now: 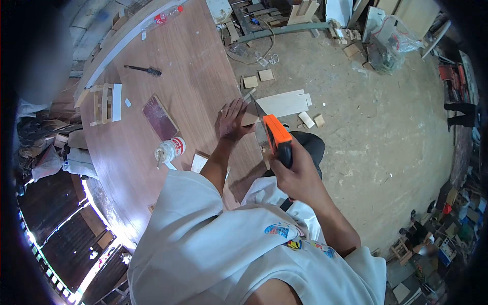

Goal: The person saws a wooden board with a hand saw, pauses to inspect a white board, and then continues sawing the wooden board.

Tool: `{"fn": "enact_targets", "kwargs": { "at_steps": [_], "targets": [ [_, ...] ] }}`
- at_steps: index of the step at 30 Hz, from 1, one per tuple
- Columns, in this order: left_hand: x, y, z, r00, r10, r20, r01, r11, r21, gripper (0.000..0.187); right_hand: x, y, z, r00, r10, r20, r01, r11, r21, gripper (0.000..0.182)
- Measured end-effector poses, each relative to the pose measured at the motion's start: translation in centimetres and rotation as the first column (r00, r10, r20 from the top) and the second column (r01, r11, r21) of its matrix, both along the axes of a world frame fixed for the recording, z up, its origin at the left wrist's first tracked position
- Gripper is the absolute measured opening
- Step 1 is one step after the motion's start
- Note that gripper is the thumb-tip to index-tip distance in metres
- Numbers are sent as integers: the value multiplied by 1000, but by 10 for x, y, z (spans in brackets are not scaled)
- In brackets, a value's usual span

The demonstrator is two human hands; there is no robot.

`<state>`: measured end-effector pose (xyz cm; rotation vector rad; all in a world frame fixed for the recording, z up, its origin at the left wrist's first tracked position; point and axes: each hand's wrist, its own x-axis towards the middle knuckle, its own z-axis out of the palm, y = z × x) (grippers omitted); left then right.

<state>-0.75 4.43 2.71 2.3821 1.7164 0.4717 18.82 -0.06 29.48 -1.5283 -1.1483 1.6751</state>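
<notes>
My right hand (297, 170) grips the orange and black handle of a hand saw (277, 137), whose blade runs up toward the edge of the brown table (188, 66). My left hand (233, 121) lies flat, fingers spread, on a small piece of wood (249, 119) at the table's edge, right beside the saw blade. I wear a white shirt.
On the table lie a glue bottle (170, 150), a dark reddish board (160, 118), a small wooden frame (104, 104), a black tool (144, 70) and a plastic bottle (165, 17). Wood offcuts (287, 103) lie on the dusty floor to the right.
</notes>
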Motion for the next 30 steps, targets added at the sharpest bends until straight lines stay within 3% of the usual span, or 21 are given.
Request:
{"fn": "enact_targets", "kwargs": {
  "at_steps": [2, 6, 7, 9, 10, 12, 15, 19, 23, 25, 27, 28, 29, 30],
  "targets": [
    [0, -1, 12, 1000, -9, 6, 10, 998, -55, 86, -1, 12, -29, 992, 92, 91, -94, 995, 16, 13],
    [-2, 0, 12, 997, -35, 74, 39, 998, -58, 90, -17, 51, -108, 995, 54, 79, -54, 998, -13, 11],
    [-3, 3, 9, 997, -32, 71, 36, 998, -50, 90, -21, 62, -105, 996, 57, 76, -56, 998, -5, 11],
    [-4, 0, 5, 1000, -16, 25, 18, 998, -55, 91, -24, 70, -97, 993, 116, 36, -105, 969, -224, 16],
    [-5, 0, 3, 1000, -16, 26, 18, 998, -55, 91, -26, 66, -100, 993, 116, 36, -105, 969, -224, 16],
    [-6, 1, 2, 998, -30, 63, 32, 999, -43, 91, -29, 50, -110, 995, 46, 91, -50, 998, 44, 19],
    [-4, 0, 10, 998, -43, 38, 45, 998, -47, 89, -26, 35, -124, 999, -14, 46, 10, 996, 90, 17],
    [-1, 0, 10, 999, 15, 29, -13, 997, -81, 86, -9, -4, -118, 994, -10, 111, 4, 999, 50, 18],
    [-8, 3, -26, 994, -63, -89, 68, 996, 58, 88, -3, -36, -136, 996, -81, -29, 81, 997, -3, 19],
    [-8, 3, -15, 984, -91, -153, 106, 990, 89, 89, -7, -35, -123, 996, -80, -41, 77, 994, -76, 19],
    [-5, 2, 1, 996, -81, 30, 82, 997, 0, 86, -5, -16, -121, 998, -54, -31, 53, 998, -32, 18],
    [-6, 1, 5, 996, -90, 25, 90, 996, -4, 86, -6, -3, -120, 999, -27, -16, 27, 1000, 6, 17],
    [-6, -1, 8, 996, -93, 2, 93, 996, -16, 86, -7, 16, -112, 999, -39, 7, 39, 993, -107, 13],
    [-5, 0, 9, 995, -97, -21, 97, 995, -24, 87, -6, 39, -98, 988, -84, -133, 63, 987, -151, 15]
  ]
}}
